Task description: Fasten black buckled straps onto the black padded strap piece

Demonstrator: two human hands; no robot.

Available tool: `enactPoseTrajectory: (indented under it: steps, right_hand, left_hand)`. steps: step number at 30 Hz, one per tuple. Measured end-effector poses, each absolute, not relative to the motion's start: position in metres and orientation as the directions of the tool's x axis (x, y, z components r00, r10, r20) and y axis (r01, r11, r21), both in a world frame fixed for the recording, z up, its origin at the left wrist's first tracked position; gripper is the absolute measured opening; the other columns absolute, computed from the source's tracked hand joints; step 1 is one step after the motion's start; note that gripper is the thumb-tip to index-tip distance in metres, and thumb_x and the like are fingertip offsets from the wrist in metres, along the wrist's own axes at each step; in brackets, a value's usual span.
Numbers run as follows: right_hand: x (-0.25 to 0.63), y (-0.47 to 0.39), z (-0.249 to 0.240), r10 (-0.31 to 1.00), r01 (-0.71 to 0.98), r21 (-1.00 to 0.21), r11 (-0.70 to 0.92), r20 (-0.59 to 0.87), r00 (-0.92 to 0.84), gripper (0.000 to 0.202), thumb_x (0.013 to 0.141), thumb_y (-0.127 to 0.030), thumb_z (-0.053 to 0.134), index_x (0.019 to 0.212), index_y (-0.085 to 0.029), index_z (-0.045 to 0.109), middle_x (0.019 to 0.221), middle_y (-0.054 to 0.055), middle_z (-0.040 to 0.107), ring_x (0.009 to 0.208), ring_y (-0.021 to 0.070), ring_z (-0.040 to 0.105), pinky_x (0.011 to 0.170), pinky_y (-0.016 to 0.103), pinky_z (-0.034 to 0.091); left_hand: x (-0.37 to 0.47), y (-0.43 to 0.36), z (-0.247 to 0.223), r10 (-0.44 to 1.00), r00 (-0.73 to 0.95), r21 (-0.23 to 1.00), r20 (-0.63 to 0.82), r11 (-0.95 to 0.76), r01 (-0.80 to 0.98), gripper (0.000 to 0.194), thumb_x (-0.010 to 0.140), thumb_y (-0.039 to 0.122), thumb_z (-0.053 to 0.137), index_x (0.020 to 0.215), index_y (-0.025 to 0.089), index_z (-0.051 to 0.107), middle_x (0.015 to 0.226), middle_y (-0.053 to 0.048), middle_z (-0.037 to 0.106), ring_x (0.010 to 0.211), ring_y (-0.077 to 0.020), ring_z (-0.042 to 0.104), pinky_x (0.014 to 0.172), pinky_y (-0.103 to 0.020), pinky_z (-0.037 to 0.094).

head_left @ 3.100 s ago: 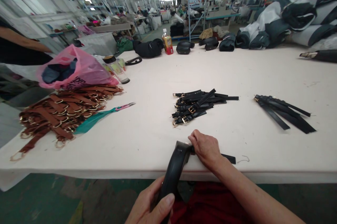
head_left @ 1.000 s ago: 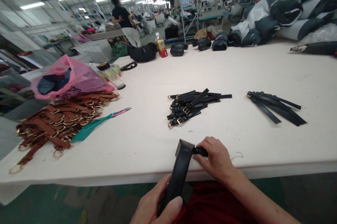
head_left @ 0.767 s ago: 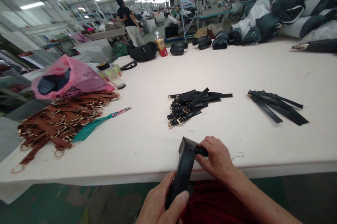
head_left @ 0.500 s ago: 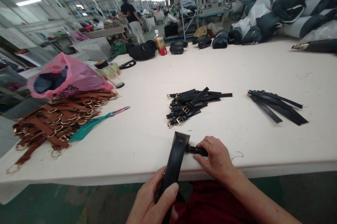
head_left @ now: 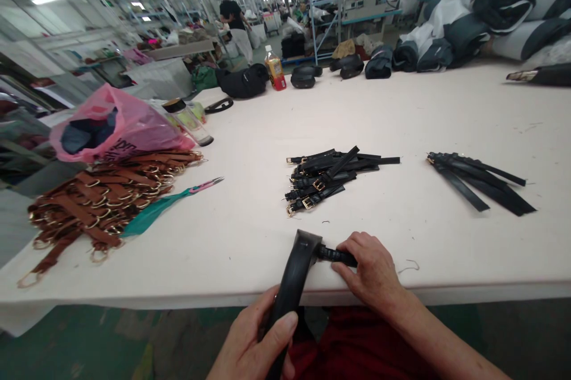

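Perhaps the strap [head_left: 331, 254] our right hand [head_left: 371, 267] pinches could twist beside the black piece [head_left: 294, 278] our left hand [head_left: 252, 335] clasps, should either grip slacken.

The left fingers [head_left: 284, 327] hold one band [head_left: 293, 276], the right fingers [head_left: 357, 242] one strap [head_left: 331, 254]. Beyond them, one surface [head_left: 250, 219] carries two heaps of black straps [head_left: 338, 167], too overlapped to count. Left of the fingers are one uncountable heap of brown straps [head_left: 82, 216], one pair of snips [head_left: 206, 185], one green cloth [head_left: 156, 213], one pink bag [head_left: 145, 124] and one jar [head_left: 193, 124]. One bottle [head_left: 275, 72] stands far beyond the fingers.
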State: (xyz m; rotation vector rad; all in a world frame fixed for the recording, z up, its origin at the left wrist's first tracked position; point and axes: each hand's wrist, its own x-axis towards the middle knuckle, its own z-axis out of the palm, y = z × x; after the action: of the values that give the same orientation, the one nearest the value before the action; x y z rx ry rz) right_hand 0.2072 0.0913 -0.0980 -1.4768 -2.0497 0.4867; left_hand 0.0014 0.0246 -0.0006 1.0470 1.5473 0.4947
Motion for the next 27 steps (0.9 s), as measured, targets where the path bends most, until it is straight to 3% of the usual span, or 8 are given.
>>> enactPoseTrajectory:
  steps: [3, 11, 27]
  right_hand:
    - [0.207, 0.091, -0.098, 0.946, 0.751, -0.576, 0.323, 0.22, -0.238, 0.013, 0.074, -0.027, 0.065, 0.084, -0.02, 0.06, 0.083, 0.003, 0.055, 0.081, 0.0198, 0.047, 0.073, 0.031, 0.032]
    - [0.204, 0.092, -0.094, 0.95, 0.784, -0.538, 0.31, 0.202, -0.237, 0.012, 0.075, -0.027, 0.064, 0.084, -0.02, 0.06, 0.082, 0.003, 0.055, 0.08, 0.0197, 0.047, 0.072, 0.031, 0.031]
    - [0.207, 0.092, -0.097, 0.941, 0.765, -0.549, 0.338, 0.225, -0.254, 0.013, 0.075, -0.028, 0.064, 0.085, -0.021, 0.06, 0.082, 0.003, 0.055, 0.079, 0.0196, 0.048, 0.071, 0.031, 0.031]
  left_hand:
    - [0.002, 0.035, -0.001, 0.824, 0.112, 0.799, -0.555, 0.491, 0.347, 0.042, 0.083, 0.047, 0.051, 0.11, 0.015, 0.053, 0.059, 0.003, 0.056, 0.043, -0.0147, 0.058, 0.038, -0.021, 0.036]
    - [0.004, 0.04, 0.002, 0.842, 0.154, 0.826, -0.517, 0.444, 0.347, 0.031, 0.086, 0.044, 0.048, 0.096, 0.015, 0.054, 0.061, 0.002, 0.056, 0.045, -0.0146, 0.059, 0.042, -0.022, 0.038]
    - [-0.003, 0.021, 0.0, 0.835, 0.049, 0.814, -0.547, 0.517, 0.265, 0.046, 0.082, 0.048, 0.053, 0.114, 0.015, 0.051, 0.054, 0.002, 0.058, 0.043, -0.0143, 0.055, 0.041, -0.021, 0.039]
